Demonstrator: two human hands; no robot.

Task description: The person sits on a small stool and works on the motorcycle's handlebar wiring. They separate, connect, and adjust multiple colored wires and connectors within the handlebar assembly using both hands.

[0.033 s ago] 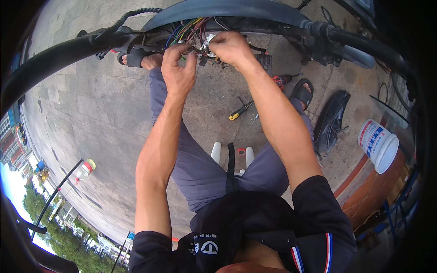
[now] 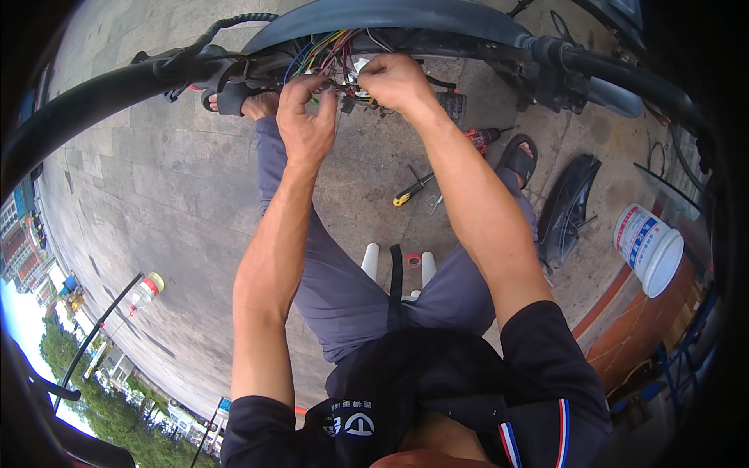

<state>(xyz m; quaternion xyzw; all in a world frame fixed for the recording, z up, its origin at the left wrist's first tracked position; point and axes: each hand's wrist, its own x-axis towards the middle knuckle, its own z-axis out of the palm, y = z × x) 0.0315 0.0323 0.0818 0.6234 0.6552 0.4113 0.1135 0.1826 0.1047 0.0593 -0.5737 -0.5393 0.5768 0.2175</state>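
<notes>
A bundle of coloured wires hangs from under a dark curved panel at the top of the head view. My left hand is at the bundle's left, its thumb and fingers closed on the wires. Opposite it, the fingers of my right hand are pinched among the same wires, beside a white piece that looks like a connector. Small dark connectors and wire ends lie between the two hands. My fingers hide exactly which strands each one grips.
Black handlebar tubes curve across both upper sides. On the paving lie a yellow-handled screwdriver, a red power drill and a black plastic part. A white bucket stands at the right. A bottle hangs at the left.
</notes>
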